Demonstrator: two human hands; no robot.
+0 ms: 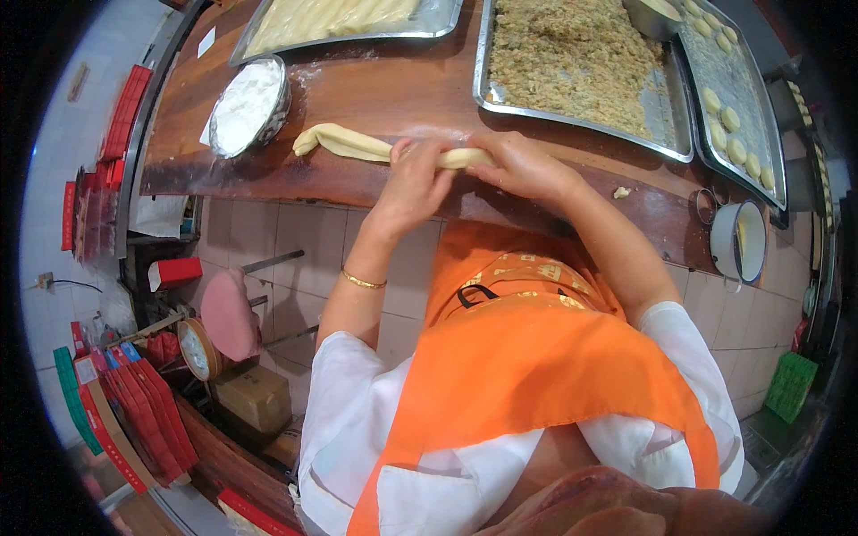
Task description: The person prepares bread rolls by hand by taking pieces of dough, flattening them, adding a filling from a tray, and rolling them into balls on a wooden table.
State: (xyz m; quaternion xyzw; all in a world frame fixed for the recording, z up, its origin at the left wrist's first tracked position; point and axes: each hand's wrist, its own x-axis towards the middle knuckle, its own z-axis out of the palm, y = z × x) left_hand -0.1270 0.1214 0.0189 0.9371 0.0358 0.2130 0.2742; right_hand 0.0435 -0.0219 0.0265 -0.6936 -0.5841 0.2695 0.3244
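A long pale dough rope [344, 141] lies along the front of the wooden table [375, 80], wider and folded at its left end. My left hand [414, 179] has its fingers closed round the middle of the rope. My right hand [511, 165] grips the rope's right end a short way to the right of it. A small dough scrap [622, 192] sits near the table edge to the right. A bowl of white flour [248, 103] stands to the left of the rope.
Metal trays hold pale strips [331, 22], crumbly mixture [572, 71] and small dough pieces [728, 125]. A round tin [648, 13], metal rings [706, 204] and a white enamel pot [735, 241] are at the right. A pink stool [228, 313] and red boxes [130, 411] are lower left.
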